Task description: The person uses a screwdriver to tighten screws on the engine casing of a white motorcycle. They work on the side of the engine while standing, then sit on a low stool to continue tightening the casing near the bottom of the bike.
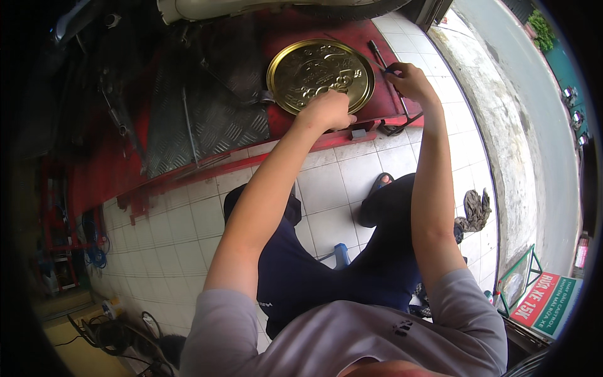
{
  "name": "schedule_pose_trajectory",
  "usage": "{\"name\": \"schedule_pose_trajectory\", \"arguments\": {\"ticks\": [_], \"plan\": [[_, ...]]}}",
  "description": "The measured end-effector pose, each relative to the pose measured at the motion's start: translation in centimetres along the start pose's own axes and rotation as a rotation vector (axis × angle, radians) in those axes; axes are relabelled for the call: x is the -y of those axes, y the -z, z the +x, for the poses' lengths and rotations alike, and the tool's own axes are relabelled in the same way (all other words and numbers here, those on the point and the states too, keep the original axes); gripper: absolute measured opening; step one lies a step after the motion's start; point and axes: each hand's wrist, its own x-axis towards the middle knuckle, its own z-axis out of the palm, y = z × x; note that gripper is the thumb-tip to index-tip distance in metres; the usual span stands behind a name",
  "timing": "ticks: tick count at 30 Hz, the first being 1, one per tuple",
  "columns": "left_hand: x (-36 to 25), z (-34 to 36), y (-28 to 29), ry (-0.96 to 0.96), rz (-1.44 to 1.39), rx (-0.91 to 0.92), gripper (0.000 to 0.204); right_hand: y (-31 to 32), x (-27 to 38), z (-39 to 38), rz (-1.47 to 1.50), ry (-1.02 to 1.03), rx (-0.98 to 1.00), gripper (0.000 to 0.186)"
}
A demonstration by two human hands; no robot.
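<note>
A round gold metal tray (320, 66) with raised patterns lies on the red work platform. My left hand (328, 111) is over its near rim, fingers curled downward and closed; whatever they hold is hidden beneath the hand. Off the tray's right side, my right hand (408, 83) is closed around the blue end of a thin tool. A slim shaft seems to run from it toward the tray's far edge; the tool's exact kind is unclear. A long dark T-handle wrench (402, 102) lies just under and beside that hand.
Black diamond-plate matting (169, 119) covers the platform's left part, with a long metal rod (190, 129) on it. Part of a motorbike (220, 7) stands at the far edge. On the tiled floor (326, 182) are a blue stool (341, 256) and a crumpled rag (475, 210).
</note>
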Motion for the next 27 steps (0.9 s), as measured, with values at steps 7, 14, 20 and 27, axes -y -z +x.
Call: {"name": "schedule_pose_trajectory", "arguments": {"ticks": [7,14,20,27], "plan": [[1.3,-0.6,0.0,-0.021,-0.014,-0.072,0.033,-1.0,-1.7,0.0,-0.26,-0.228,0.014,0.037],[1.5,-1.3,0.0,0.004,-0.038,-0.073,0.033,-2.7,-1.2,0.1,-0.128,-0.204,-0.077,0.029],[1.1,-1.9,0.3,0.031,0.01,-0.071,0.035,-1.7,-3.8,0.3,-0.174,-0.303,-0.115,0.028],[0.8,-1.7,0.5,0.068,0.002,-0.044,0.033,-1.7,-3.6,-0.4,-0.229,-0.319,-0.143,0.031]]}}
